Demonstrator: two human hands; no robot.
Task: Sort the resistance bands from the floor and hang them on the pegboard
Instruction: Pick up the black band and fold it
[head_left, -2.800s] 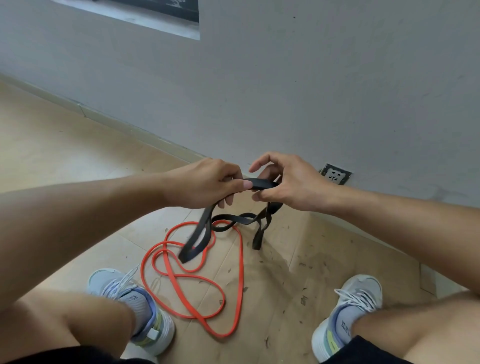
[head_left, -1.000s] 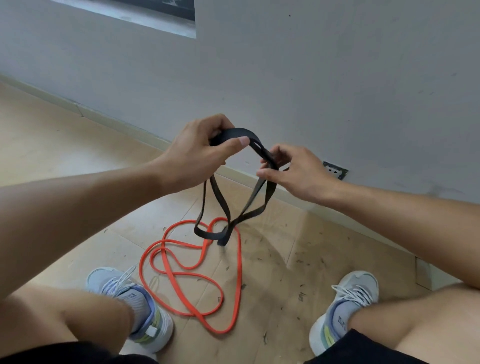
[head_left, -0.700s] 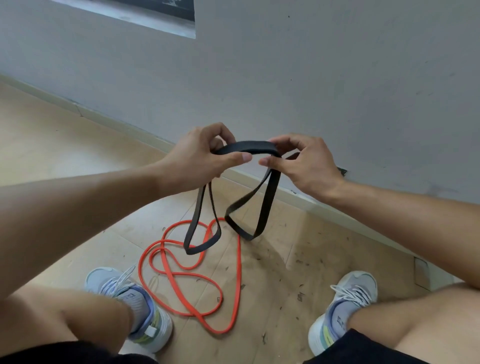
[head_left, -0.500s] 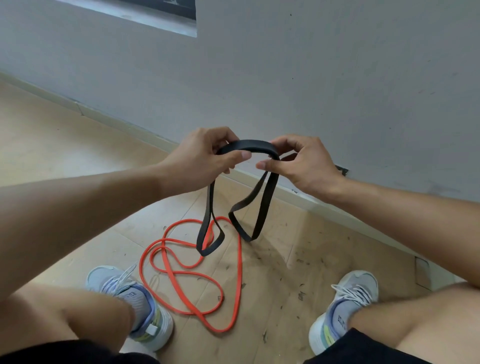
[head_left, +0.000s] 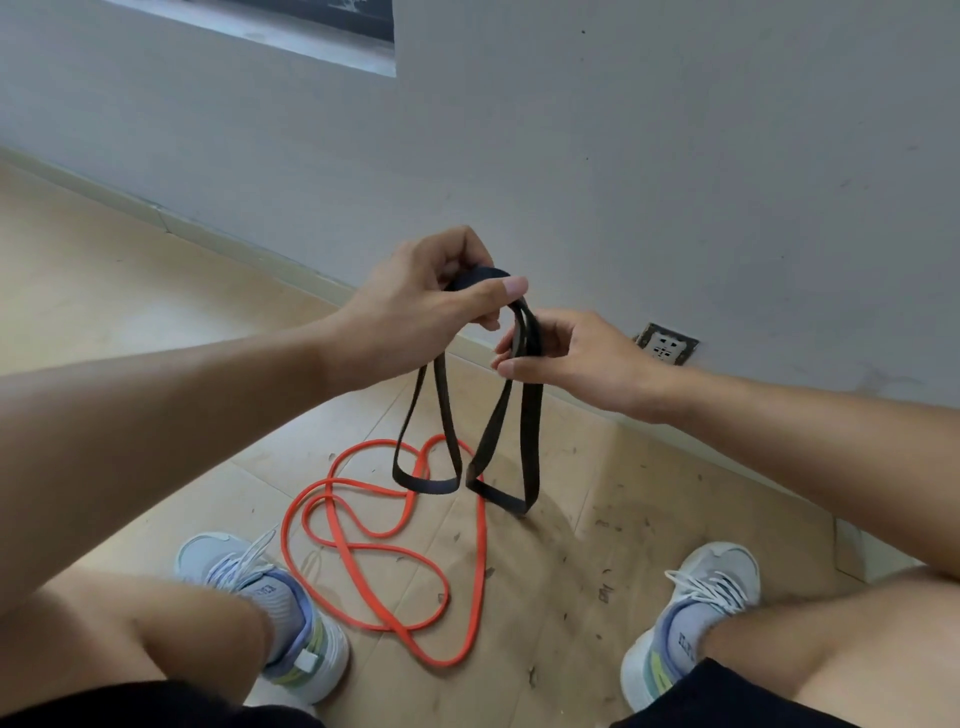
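A black resistance band (head_left: 530, 426) hangs folded in two loops above the floor. My left hand (head_left: 431, 301) pinches its top fold between thumb and fingers. Just below and to the right, my right hand (head_left: 566, 358) pinches the doubled strands of the same band. An orange resistance band (head_left: 395, 535) lies in tangled loops on the wooden floor between my feet, under the hanging black loops. No pegboard is in view.
A grey wall (head_left: 675, 156) rises close ahead, with a socket (head_left: 666, 344) low on it at the right. My two sneakers (head_left: 270, 603) (head_left: 691, 608) flank the orange band. Small debris dots the floor (head_left: 571, 561).
My right hand has slid down from the top fold to the strands below my left hand. The black loops hang longer and side by side.
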